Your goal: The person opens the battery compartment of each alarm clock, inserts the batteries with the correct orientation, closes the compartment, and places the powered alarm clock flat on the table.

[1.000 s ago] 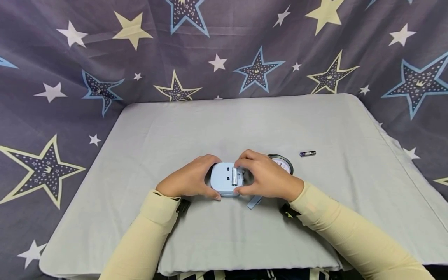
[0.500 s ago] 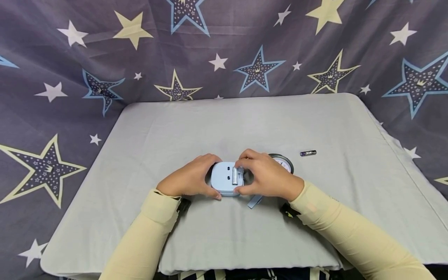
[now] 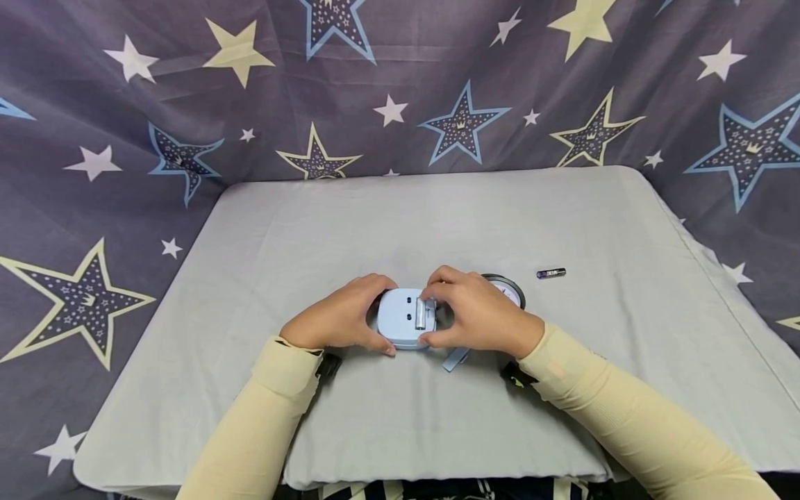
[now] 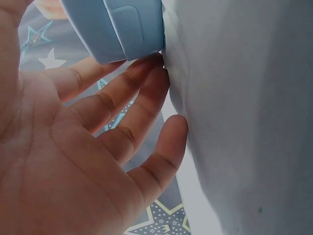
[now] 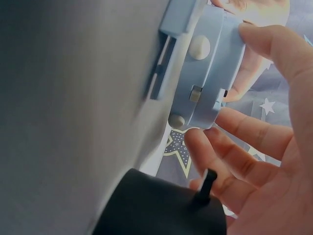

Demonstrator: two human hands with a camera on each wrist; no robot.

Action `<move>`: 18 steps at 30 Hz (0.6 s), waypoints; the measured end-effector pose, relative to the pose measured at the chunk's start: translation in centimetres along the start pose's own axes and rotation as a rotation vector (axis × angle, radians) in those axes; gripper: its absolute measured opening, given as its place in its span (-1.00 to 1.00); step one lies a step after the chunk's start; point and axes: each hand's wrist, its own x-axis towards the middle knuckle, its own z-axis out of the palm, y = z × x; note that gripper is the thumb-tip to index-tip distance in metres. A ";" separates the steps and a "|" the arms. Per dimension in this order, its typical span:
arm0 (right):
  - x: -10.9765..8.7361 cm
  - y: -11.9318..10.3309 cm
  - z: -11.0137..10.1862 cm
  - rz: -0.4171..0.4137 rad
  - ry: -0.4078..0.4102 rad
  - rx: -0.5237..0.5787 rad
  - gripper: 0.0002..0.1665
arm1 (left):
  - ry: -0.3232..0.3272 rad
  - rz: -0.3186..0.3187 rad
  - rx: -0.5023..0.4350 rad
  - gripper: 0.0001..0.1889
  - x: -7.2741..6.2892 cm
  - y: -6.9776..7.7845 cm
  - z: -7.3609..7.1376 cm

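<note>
A light-blue, rounded box-shaped device (image 3: 392, 323) lies in front of me, two small dark holes and a long shiny slot (image 3: 420, 314) facing up. My left hand (image 3: 342, 314) holds its left end between thumb and fingers; in the left wrist view the other fingers spread below the blue casing (image 4: 117, 29). My right hand (image 3: 480, 312) grips the right end, thumb at the near edge and index finger by the slot. White round buttons (image 5: 199, 47) show on its side in the right wrist view. A narrow light-blue cover (image 3: 455, 359) lies beside it under the right hand.
A round dial (image 3: 507, 290) with a dark rim lies partly hidden behind the right hand. Farther right lies a dark battery (image 3: 551, 273). A black cylindrical case (image 5: 161, 205) with a small lever stands close to the right fingers. Grey cloth (image 3: 387, 229) covers the table.
</note>
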 end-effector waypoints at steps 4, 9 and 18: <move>0.0 0.0 0.0 -0.002 -0.001 -0.003 -0.31 | -0.001 0.001 -0.003 -0.10 0.0 0.1 -0.1; 0.0 0.1 0.0 -0.008 0.003 -0.010 -0.31 | -0.002 0.001 -0.009 -0.10 -0.1 0.2 -0.2; 0.0 0.1 0.0 -0.015 0.008 -0.016 -0.31 | -0.006 -0.001 -0.003 -0.08 -0.1 0.4 -0.2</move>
